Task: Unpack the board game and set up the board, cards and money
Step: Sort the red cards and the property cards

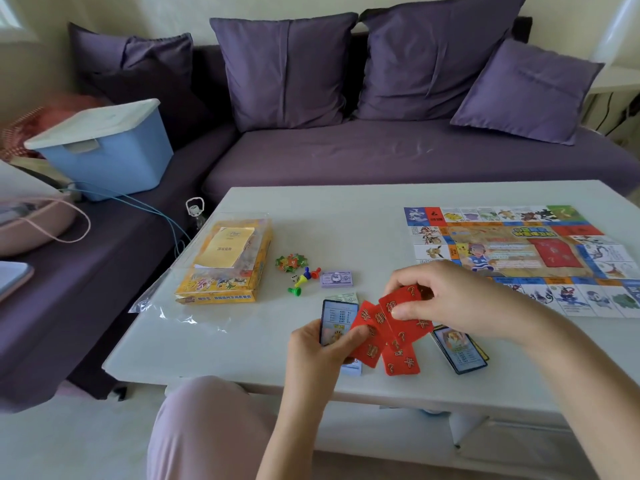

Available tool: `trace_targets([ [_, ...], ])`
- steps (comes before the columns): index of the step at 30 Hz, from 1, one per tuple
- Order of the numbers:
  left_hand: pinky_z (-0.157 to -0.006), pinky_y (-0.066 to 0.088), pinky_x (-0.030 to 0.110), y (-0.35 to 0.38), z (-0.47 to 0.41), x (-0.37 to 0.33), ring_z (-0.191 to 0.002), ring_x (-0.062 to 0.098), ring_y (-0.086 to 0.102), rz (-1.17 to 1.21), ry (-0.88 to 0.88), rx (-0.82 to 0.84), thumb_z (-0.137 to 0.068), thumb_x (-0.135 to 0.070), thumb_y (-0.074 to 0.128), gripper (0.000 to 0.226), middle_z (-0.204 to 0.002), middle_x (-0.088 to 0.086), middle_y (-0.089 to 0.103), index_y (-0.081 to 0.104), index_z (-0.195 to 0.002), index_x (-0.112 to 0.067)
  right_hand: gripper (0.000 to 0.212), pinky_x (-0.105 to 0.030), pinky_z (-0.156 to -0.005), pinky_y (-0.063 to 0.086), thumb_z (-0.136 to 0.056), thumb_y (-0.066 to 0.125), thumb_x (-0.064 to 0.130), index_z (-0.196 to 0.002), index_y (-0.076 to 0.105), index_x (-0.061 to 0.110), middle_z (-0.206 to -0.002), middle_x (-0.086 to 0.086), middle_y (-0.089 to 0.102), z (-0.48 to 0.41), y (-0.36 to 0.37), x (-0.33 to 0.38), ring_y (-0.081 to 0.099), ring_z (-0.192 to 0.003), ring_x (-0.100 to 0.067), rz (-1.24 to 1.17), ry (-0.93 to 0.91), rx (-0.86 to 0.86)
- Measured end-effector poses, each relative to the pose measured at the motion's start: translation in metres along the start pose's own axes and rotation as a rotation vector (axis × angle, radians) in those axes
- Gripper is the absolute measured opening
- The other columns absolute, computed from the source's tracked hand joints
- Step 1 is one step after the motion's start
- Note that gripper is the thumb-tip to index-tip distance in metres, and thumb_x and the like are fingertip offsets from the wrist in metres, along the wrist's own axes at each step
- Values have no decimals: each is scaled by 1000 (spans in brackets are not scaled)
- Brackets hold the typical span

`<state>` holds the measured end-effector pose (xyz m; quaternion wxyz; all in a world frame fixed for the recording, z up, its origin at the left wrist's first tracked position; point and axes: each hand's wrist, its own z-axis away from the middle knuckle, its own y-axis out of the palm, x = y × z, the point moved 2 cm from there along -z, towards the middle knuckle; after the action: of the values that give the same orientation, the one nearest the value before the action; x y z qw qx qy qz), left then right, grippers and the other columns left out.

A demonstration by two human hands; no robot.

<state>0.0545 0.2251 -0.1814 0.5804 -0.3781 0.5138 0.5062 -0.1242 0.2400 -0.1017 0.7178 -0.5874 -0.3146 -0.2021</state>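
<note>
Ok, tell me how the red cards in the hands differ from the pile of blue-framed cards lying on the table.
Colour: the red cards bear gold characters and question marks; the pile of blue-framed cards shows a pale face with a picture. Pose: the red cards are fanned, held by the left hand and right hand; the blue-framed pile lies loosely stacked on the table, in no hand. Both are small rectangular cards.

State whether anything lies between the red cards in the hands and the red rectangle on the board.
Nothing visible does. The left hand and right hand hold the red cards; only bare table and board lie before the red rectangle. The blue-edged pile sits aside.
</note>
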Motion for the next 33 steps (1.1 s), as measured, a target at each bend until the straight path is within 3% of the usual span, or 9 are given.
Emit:
trace_targets([
  [3, -46, 46, 15, -1, 2, 0, -47, 2, 60, -147, 3, 6, -73, -11, 78, 13, -55, -6, 68, 65, -74, -15, 12, -17, -71, 43, -90, 63, 26, -86, 63, 37, -90, 15, 60, -6, 1, 13, 55, -81, 3, 251, -57, 140],
  [7, -48, 49, 20, 1, 3, 2, -42, 6, 54, -224, -54, 83, -82, -5, 70, 18, -47, -3, 61, 62, -67, -9, 10, -27, -85, 41, -90, 61, 24, -98, 64, 29, -106, 12, 46, -14, 19, 28, 43, -99, -4, 491, -170, 340],
  [11, -57, 56, 24, 0, 6, 3, -49, 9, 60, -170, -138, 122, -91, -2, 55, 27, -51, 1, 62, 61, -65, -5, 14, -30, -72, 42, -92, 58, 21, -91, 51, 32, -108, 7, 43, -18, 30, 34, 45, -90, -11, 570, -197, 419],
  [15, -58, 56, 25, 1, 6, 3, -58, 14, 66, 60, -241, 149, -97, -22, 50, 31, -67, 11, 69, 67, -79, -2, 10, -21, -67, 40, -93, 57, 22, -102, 53, 26, -99, 9, 44, -24, 21, 27, 49, -93, -11, 549, -172, 319],
  [20, -61, 59, 29, -1, 0, -1, -67, 24, 71, 386, -276, 68, -99, -18, 43, 32, -79, 18, 72, 66, -87, 1, 18, -21, -61, 49, -90, 64, 22, -85, 53, 35, -86, 13, 62, -17, 2, -5, 63, -74, -2, 182, 16, 115],
  [22, -64, 59, 29, -1, -1, 0, -73, 26, 72, 399, -264, 71, -100, -17, 41, 29, -87, 18, 73, 65, -94, 0, 15, -22, -63, 53, -88, 67, 17, -89, 57, 27, -89, 6, 69, -14, 0, -21, 69, -76, -6, -128, 67, -30],
  [26, -66, 59, 29, 6, -2, 8, -83, 27, 71, 317, -262, 76, -99, -16, 43, 25, -95, 17, 73, 60, -110, -1, 18, -40, -81, 58, -84, 66, 2, -101, 63, 8, -95, -11, 72, -8, 12, -42, 71, -87, -23, -727, 196, -261],
  [30, -71, 59, 31, 17, 0, 11, -81, 22, 71, 296, -174, 33, -94, -11, 51, 19, -92, 15, 73, 68, -98, -3, 22, -39, -81, 56, -77, 69, -1, -98, 68, 5, -92, -12, 74, -3, 37, -46, 71, -84, -22, -963, 245, -341],
  [33, -76, 56, 35, 19, 3, 10, -78, 21, 69, 248, -81, -18, -89, -14, 58, 15, -89, 15, 74, 71, -92, -6, 21, -30, -72, 57, -72, 71, 4, -93, 71, 6, -90, -11, 75, -1, 53, -45, 72, -78, -19, -1006, 243, -372],
])
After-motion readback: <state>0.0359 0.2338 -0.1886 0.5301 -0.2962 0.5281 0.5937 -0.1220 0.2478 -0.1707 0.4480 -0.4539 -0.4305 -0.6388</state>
